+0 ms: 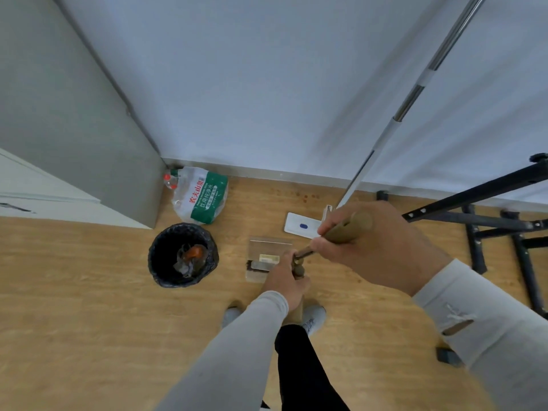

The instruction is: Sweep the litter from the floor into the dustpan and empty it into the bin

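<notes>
A pale dustpan (267, 246) stands on the wooden floor just ahead of my feet. A small cream piece of litter (269, 258) lies in it, and dark brush bristles (252, 266) sit at its near left edge. My left hand (286, 281) grips a brown handle (299, 270) right above the pan. Higher up and to the right, my right hand (367, 247) grips a second brown handle (351, 228) that slants down toward the pan. The round bin (158, 262) with a black liner stands left of the pan and holds orange and grey rubbish (191, 256).
A flat mop with a white head (299, 226) leans on the wall behind the dustpan. A plastic bag of bottles (201, 197) sits in the corner beside a grey cabinet (89, 143). A black metal frame (489, 221) takes up the floor at right.
</notes>
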The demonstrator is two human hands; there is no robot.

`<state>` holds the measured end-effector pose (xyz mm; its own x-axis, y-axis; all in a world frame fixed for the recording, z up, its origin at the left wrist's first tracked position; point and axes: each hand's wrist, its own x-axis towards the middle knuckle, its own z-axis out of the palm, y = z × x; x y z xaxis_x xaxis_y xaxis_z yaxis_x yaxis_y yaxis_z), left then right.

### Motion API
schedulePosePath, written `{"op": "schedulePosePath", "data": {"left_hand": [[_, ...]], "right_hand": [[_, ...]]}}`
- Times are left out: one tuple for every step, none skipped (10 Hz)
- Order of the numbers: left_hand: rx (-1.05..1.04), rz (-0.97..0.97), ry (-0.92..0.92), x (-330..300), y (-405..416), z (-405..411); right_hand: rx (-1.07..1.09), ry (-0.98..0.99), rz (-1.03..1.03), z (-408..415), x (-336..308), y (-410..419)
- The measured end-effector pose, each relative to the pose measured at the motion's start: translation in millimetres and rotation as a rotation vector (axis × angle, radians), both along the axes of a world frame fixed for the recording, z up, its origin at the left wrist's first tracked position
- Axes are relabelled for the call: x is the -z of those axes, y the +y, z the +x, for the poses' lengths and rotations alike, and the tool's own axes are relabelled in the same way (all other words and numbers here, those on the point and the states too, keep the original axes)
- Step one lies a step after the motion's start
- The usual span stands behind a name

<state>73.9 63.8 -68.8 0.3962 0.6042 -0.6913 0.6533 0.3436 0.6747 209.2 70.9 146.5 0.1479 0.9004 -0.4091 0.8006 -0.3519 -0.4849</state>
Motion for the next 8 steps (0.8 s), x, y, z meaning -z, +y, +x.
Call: {"op": "schedulePosePath", "data": {"left_hand": [[-0.017, 0.011, 0.003, 1.6, 0.4, 0.6], [-0.045, 0.023, 0.018, 4.0, -1.1, 1.6], [-0.083, 0.051, 0.031, 8.5, 0.5, 1.1], [-0.066, 0.045, 0.026, 6.9, 1.9, 1.3], [-0.025, 0.019, 0.032, -1.1, 0.8, 1.3], [0.069, -0.017, 0.038, -9.8, -0.5, -3.8], [0.193, -0.037, 0.033, -30.2, 6.1, -12.1], [0.173, -0.017, 0.012, -60.2, 12.8, -31.9]], "right_hand": [[0.018, 0.018, -0.002, -0.1, -1.5, 0.1], [0.022, 0.014, -0.001, -1.8, 1.0, -1.6], [-0.009, -0.003, 0.021, -8.1, 7.2, -4.1], [0.006, 0.001, 0.025, -9.9, 10.2, -5.7], [0.025, 0.015, 0.007, -5.6, 8.3, -8.3], [0.054, 0.042, -0.013, -3.3, 5.4, -17.8], [0.147, 0.077, -0.012, 1.7, 8.9, -26.1], [0.213, 0.188, -0.025, 2.3, 5.2, -42.2]]}}
